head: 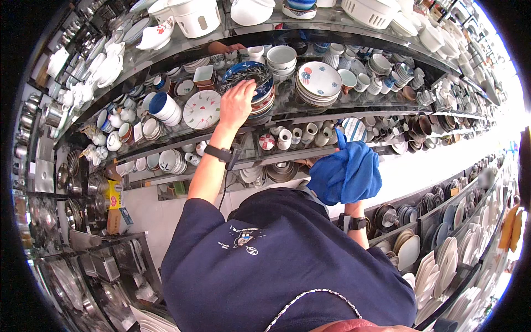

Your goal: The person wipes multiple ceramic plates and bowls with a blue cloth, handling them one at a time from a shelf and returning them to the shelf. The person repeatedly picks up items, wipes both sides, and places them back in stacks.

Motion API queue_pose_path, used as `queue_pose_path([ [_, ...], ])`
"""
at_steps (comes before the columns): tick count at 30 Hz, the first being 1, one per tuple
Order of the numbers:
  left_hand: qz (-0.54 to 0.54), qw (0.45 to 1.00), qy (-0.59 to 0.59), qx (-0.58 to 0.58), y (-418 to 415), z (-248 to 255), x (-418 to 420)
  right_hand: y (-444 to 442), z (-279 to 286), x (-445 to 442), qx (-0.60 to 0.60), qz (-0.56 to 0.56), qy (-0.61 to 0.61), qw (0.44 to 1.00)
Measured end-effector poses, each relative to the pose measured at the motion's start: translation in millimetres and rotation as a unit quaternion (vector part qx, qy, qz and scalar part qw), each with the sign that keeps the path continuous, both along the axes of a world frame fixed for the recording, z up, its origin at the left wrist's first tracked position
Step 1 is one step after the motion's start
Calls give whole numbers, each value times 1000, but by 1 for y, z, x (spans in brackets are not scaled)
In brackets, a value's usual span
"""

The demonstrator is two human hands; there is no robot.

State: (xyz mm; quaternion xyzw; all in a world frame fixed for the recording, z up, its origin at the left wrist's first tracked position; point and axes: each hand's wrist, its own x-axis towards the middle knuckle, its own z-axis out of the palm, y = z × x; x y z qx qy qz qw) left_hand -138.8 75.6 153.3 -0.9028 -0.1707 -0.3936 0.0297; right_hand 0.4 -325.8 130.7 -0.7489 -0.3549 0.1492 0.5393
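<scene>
My left hand (238,101) reaches over a shelf, its fingers on or just above the dark patterned plate (259,76) that tops a stack of blue and red-rimmed plates; whether it grips anything is not clear. A blue cloth (346,170) hangs bunched over my right hand, hiding its fingers; only the wrist (353,207) shows below. To the left of the stack leans a white plate with pink and green marks (202,109). On its right stands a stack of white plates with blue and red motifs (319,79), and behind it white bowls (281,58).
Cups and bowls crowd the glass shelf (286,99), with small vases (284,139) on the level below. White ceramic dishes (195,16) line the shelf above. More racks of plates (448,253) stand at the right, and metalware and cardboard boxes (119,220) at the left.
</scene>
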Motion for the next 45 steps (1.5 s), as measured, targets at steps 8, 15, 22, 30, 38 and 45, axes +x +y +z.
queue_pose_path([
  [8, -28, 922, -207, -327, -75, 48, -48, 47, 20, 0, 378, 33, 506, 775],
  [15, -168, 618, -375, -670, -166, 56, -46, 138, 123, -72, 125, 176, -405, 888],
  [22, -170, 747, -307, -565, -190, 71, -48, 165, 133, -57, 242, 62, -368, 896],
  [30, -220, 733, -335, -549, -193, 76, -59, 155, 106, 22, 314, -49, 202, 926],
  [38, -305, 508, -406, -695, -158, 85, -43, 102, 73, -19, 343, 22, 380, 859],
  [45, -274, 387, -381, -793, -156, 63, -25, 86, 128, -39, 167, 53, -225, 959],
])
